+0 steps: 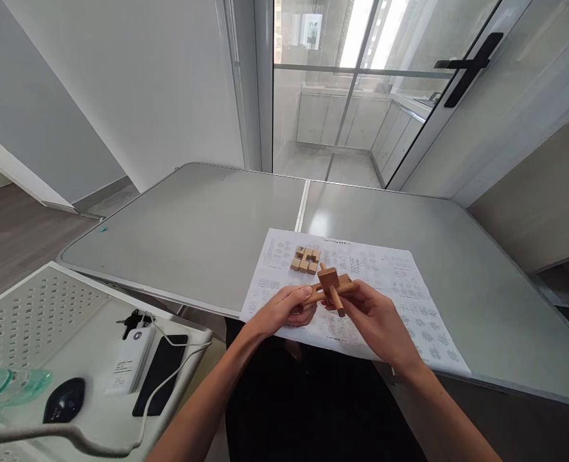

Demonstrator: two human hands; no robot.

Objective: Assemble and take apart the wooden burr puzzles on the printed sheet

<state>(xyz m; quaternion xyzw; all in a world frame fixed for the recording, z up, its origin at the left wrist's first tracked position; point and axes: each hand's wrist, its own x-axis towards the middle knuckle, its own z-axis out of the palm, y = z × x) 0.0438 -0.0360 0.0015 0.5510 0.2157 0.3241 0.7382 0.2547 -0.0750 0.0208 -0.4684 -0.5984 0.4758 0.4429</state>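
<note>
Over the front of a printed instruction sheet (385,263), I hold a reddish-brown wooden interlocking puzzle (329,277) made of crossed pieces, one of them a round peg pointing down toward me. My left hand (284,309) is closed on the puzzle's left end, thumb on top. On its right end, my right hand (374,314) pinches with thumb and fingers; some fingertips are hidden behind the wood. Just beyond my left hand, a lighter wooden block puzzle (306,260) lies on the sheet, apart from both hands.
The sheet lies on a grey folding table (207,224) with a centre seam. At left, a white cart (96,410) carries a white power bank (131,359), a dark phone (162,378), a black mouse (65,400), keys (131,323) and a cable (169,372). A glass door (342,96) stands beyond.
</note>
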